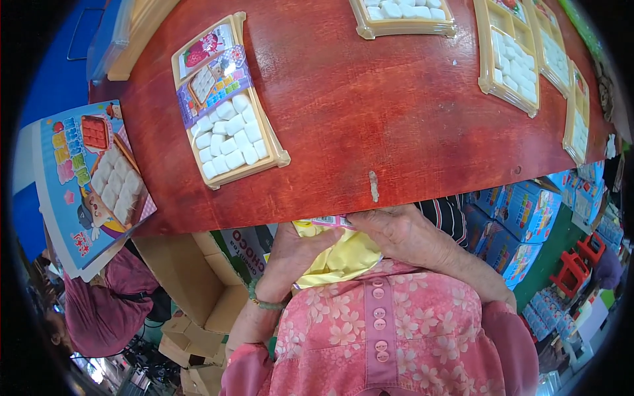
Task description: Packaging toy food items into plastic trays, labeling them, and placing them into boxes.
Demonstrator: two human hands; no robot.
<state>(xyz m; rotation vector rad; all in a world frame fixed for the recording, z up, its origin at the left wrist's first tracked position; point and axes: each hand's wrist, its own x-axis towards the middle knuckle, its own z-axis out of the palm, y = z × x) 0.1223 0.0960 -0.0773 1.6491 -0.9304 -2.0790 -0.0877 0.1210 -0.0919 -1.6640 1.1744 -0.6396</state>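
Note:
Just below the table's near edge, a shiny yellow plastic packet [347,257] lies crumpled in my lap, with a pink and white printed strip at its top. My left hand [298,249] is closed on its left side, thumb across the top. From the right, my right hand [396,228] grips the top edge of the same packet; its fingertips are partly hidden. On the red table [370,112], a cream tray [281,157] of white marshmallow-like pieces stands left of centre, with a purple printed band around it.
More filled trays stand at the far edge [406,30] and at the right [508,69]. Printed blue cards [92,185] overhang the table's left edge. Beside my left arm is an open cardboard box [191,284]. Blue cartons [522,211] and red stools [571,267] are at the right.

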